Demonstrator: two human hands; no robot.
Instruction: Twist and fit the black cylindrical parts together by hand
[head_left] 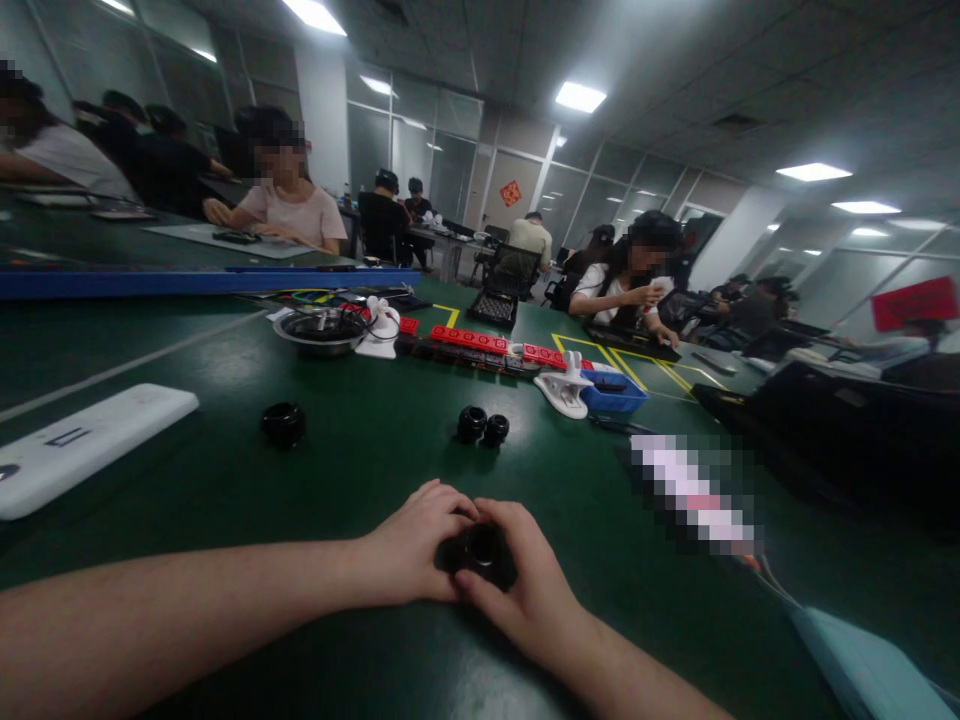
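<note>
Near the front of the green table [360, 470], my left hand [420, 540] and my right hand [536, 580] close around a black fitting with a round opening [484, 548]. My left fingers curl over its far left side, and my right thumb and fingers wrap its right side. Part of the fitting is hidden by the fingers. Beyond my hands two small black ring-shaped fittings [472, 424] sit side by side. Another, larger black fitting [283, 425] rests farther left.
A white case [97, 445] lies at left. Across the middle stand a metal bowl [319, 335], a row of red blocks [472, 340], a white clamp [564, 388] and a blue bin [619, 390]. A black bag [840, 430] is at right. Other people sit beyond.
</note>
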